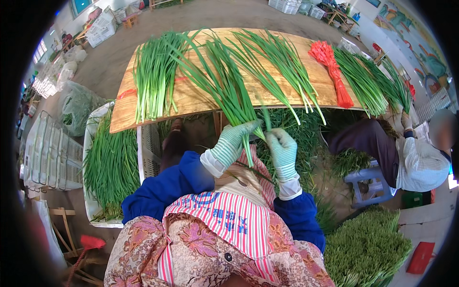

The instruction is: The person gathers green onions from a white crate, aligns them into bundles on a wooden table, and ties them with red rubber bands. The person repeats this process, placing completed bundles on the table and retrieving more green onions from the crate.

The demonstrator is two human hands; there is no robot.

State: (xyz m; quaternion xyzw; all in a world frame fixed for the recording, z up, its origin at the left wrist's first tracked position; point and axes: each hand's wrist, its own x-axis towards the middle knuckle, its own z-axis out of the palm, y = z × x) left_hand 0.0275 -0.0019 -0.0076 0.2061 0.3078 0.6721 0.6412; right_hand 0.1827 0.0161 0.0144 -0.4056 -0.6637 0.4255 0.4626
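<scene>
My left hand (235, 138), in a striped green and white glove, grips a bunch of garlic chives (229, 82) near its pale stem ends. The leaves fan out over the wooden board (197, 86). My right hand (281, 147), gloved alike, is closed beside those stem ends with a blurred green leaf (266, 116) standing up from its fingertips. On the board a thick pile of chives (154, 79) lies at the left, a looser pile (287, 64) right of centre, and a bundle of red plastic ties (333, 71) farther right, next to more chives (358, 80).
A white crate (140, 154) full of chives stands at my left, near stacked white crates (53, 154). Loose leaves (297, 140) lie below the board. At the right a person (419, 161) sits by a blue stool (369, 183), behind a large heap of chives (365, 247).
</scene>
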